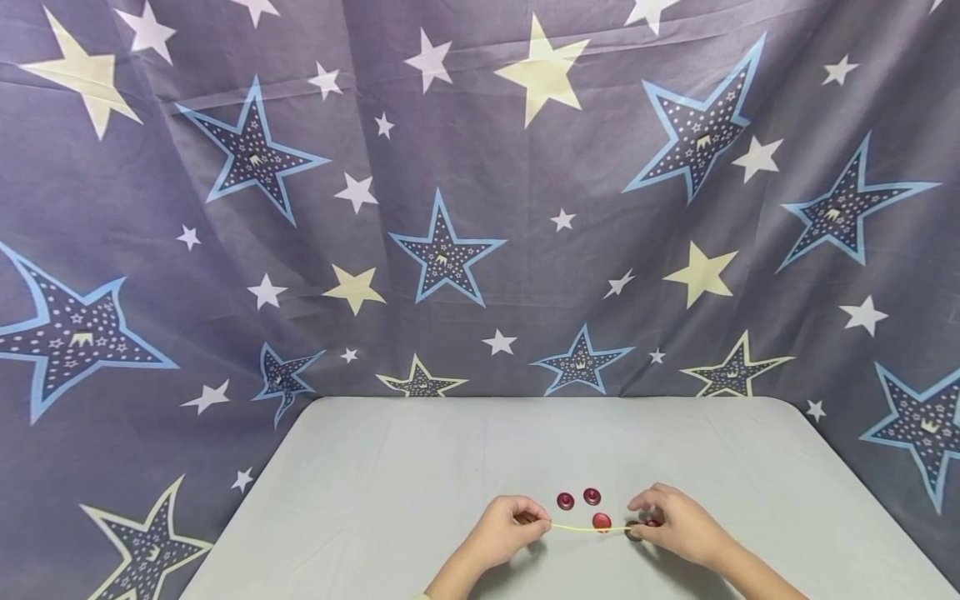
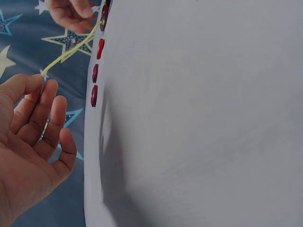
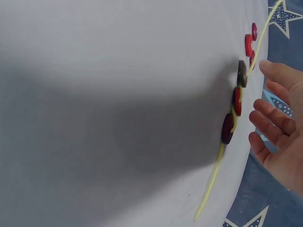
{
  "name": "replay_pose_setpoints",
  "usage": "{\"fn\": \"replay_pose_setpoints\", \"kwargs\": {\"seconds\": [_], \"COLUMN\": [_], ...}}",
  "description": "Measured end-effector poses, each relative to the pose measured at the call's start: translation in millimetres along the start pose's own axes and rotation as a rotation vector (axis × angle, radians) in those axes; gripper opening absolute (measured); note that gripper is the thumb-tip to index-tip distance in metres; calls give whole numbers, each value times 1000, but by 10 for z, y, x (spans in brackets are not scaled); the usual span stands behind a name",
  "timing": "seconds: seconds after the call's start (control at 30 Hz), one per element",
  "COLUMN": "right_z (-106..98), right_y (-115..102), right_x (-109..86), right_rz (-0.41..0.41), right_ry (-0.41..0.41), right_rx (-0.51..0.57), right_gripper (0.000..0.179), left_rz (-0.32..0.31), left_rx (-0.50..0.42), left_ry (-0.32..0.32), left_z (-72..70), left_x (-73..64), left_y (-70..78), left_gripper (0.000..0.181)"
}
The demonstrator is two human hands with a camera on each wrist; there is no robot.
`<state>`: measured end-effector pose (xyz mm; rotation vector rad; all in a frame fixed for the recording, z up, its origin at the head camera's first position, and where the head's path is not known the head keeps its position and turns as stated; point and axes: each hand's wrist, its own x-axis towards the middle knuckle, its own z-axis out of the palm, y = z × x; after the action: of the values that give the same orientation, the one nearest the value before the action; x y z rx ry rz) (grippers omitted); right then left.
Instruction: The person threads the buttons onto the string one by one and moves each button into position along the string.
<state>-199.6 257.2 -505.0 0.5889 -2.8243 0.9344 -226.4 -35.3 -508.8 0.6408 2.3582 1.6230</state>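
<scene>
no legible words, no readable labels or brands, no numbers or signs

Here's the head camera, high on the near side, facing forward and down, the most distant look, taking in the left hand [image 1: 504, 530], right hand [image 1: 681, 523], table [image 1: 405, 467] and starred cloth [image 1: 517, 183] at the far side. Down low, the left wrist camera sits close, looking far, tipped so scene right runs upward; the right wrist one, equally close, tips scene left upward. Both wrist views share the yellow cord [image 2: 61, 57] and red discs [image 2: 94, 96].
</scene>
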Motion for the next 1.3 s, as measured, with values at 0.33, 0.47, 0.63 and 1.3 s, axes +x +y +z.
{"fn": "replay_pose_setpoints", "kwargs": {"seconds": [0.33,0.47,0.63,1.3], "right_z": [40,97,155,313], "right_y": [-181,-269,-381,-594], "right_x": [97,143,196,302], "right_rz": [-21,-24,-46,-28], "right_ry": [36,51,62,-60], "right_rx": [156,216,260,415], "right_gripper": [19,19,15,22], "left_rz": [14,26,38,59], "left_rx": [-4,4,11,11], "left_ry": [-4,0,8,5], "left_z": [27,34,40,76], "left_x": [27,33,49,74], "left_y": [34,44,55,79], "left_gripper": [9,9,10,11]}}
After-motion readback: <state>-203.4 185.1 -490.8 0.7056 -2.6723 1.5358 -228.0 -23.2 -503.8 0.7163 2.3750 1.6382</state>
